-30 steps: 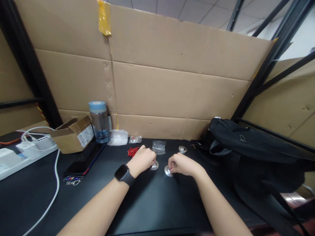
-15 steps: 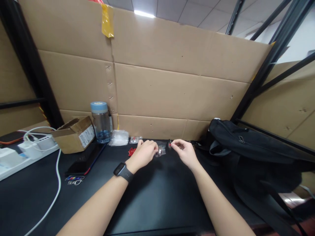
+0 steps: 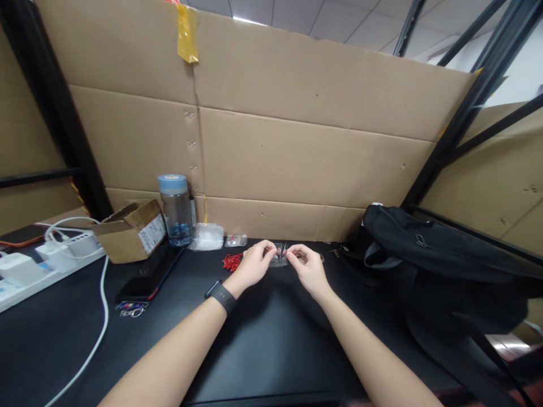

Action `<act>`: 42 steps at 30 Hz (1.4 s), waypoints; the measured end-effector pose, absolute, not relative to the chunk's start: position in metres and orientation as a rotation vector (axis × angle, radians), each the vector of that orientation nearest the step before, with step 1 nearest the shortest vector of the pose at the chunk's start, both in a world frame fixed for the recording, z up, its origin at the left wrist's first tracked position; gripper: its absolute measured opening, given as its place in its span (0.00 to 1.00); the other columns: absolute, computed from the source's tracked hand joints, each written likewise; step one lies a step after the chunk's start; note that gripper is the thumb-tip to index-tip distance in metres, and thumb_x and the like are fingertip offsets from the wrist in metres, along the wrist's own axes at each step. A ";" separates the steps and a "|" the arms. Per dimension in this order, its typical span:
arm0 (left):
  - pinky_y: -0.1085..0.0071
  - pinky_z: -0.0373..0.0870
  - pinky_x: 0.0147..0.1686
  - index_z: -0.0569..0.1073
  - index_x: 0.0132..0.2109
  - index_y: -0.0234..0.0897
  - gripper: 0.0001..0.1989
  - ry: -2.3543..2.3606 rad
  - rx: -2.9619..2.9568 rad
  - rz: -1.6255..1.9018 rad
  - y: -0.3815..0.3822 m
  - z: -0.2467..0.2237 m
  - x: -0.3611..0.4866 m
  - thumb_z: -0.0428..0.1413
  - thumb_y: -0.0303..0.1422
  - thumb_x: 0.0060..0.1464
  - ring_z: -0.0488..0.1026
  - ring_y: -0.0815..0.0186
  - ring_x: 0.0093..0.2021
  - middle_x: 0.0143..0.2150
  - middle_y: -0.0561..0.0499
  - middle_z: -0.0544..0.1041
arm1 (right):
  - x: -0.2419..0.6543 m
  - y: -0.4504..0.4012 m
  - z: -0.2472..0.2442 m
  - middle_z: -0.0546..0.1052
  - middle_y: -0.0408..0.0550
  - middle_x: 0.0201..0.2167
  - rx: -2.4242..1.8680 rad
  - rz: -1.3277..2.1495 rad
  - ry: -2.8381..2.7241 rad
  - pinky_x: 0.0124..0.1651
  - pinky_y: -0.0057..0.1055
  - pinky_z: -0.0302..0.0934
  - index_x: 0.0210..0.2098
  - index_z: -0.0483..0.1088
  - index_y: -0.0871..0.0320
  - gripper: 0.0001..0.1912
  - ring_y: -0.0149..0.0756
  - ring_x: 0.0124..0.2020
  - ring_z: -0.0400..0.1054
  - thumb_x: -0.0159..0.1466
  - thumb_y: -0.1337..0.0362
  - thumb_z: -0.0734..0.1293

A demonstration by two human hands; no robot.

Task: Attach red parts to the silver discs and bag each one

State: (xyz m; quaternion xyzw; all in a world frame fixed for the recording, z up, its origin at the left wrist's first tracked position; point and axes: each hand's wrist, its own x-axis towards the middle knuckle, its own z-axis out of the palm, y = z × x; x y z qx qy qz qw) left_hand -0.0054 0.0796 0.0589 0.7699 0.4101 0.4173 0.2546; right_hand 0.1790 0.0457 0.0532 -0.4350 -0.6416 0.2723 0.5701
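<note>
My left hand (image 3: 255, 263) is closed in a pinch on a small, thin, shiny disc (image 3: 279, 250), seen nearly edge-on. Opposite it, the fingertips of my right hand (image 3: 309, 270) pinch a second thin disc (image 3: 284, 250), with a bit of red by the fingers. The two discs face each other with hardly any gap; whether they touch, I cannot tell. Under them on the black table lies a clear plastic bag (image 3: 278, 263), partly hidden. Just left of my left hand is a pile of small red pieces (image 3: 231, 261).
Behind the pile lie a small clear packet (image 3: 236, 241) and a stack of clear bags (image 3: 207, 237). To the left stand a water bottle (image 3: 176, 212), an open carton (image 3: 131, 232), a dark tablet (image 3: 148, 277) and a power strip (image 3: 25, 277). A black backpack (image 3: 424, 254) fills the right side.
My right hand has moved left and my left hand has come up off the bag, bringing the two discs together. The camera view has shifted slightly.
</note>
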 end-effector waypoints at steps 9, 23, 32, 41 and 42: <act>0.68 0.68 0.47 0.74 0.41 0.40 0.11 1.095 2.071 1.128 0.078 0.052 0.001 0.51 0.39 0.63 0.75 0.64 0.41 0.39 0.52 0.80 | 0.176 0.044 0.050 0.79 0.51 0.41 -0.998 0.818 -1.434 0.39 0.33 0.72 0.37 0.71 0.58 0.16 0.40 0.39 0.75 0.61 0.50 0.71; 0.68 0.64 0.46 0.76 0.41 0.41 0.11 1.172 2.157 1.052 0.073 0.054 -0.002 0.51 0.40 0.63 0.76 0.63 0.42 0.38 0.53 0.81 | 0.184 0.040 0.055 0.75 0.52 0.52 -0.929 1.191 -1.415 0.56 0.45 0.69 0.54 0.71 0.53 0.29 0.42 0.44 0.78 0.55 0.56 0.76; 0.61 0.62 0.52 0.73 0.46 0.40 0.17 1.131 2.538 0.864 0.080 0.039 -0.009 0.41 0.40 0.69 0.70 0.60 0.53 0.51 0.47 0.76 | 0.196 0.049 0.049 0.76 0.52 0.50 -1.029 0.988 -1.594 0.52 0.40 0.70 0.53 0.71 0.55 0.29 0.38 0.43 0.76 0.53 0.58 0.77; 0.56 0.62 0.52 0.72 0.58 0.50 0.17 0.991 2.754 0.465 0.078 0.037 -0.019 0.45 0.37 0.67 0.69 0.54 0.58 0.60 0.46 0.72 | 0.215 0.048 0.060 0.78 0.51 0.41 -1.337 0.329 -2.071 0.40 0.32 0.67 0.47 0.78 0.55 0.18 0.37 0.37 0.72 0.56 0.62 0.74; 0.56 0.61 0.53 0.72 0.58 0.50 0.17 0.987 2.766 0.466 0.076 0.039 -0.018 0.46 0.38 0.66 0.68 0.54 0.57 0.59 0.46 0.72 | 0.217 0.046 0.063 0.79 0.50 0.39 -1.376 0.301 -2.110 0.39 0.31 0.66 0.44 0.79 0.56 0.17 0.37 0.36 0.72 0.55 0.62 0.75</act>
